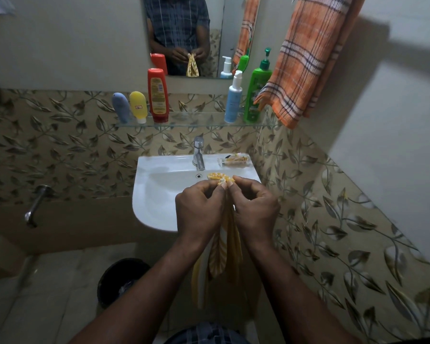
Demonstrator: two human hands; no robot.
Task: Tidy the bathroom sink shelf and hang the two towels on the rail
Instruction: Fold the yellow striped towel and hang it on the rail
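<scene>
Over sink (pixel 149 192), towel (pixel 227 252) pinched between hands (pixel 199 207) (pixel 256 207)

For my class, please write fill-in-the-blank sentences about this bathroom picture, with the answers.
The left hand and right hand both hold the yellow patterned towel above the white ceramic ____.
The glass shelf carries ____ containers.
The orange checked towel hangs nearest the ____ pump bottle.
Answers: sink; five; green.

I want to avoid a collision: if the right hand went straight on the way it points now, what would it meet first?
The right hand points inward, so it would first meet the yellow towel that it pinches, then almost at once the left hand. Depth there is unclear.
</scene>
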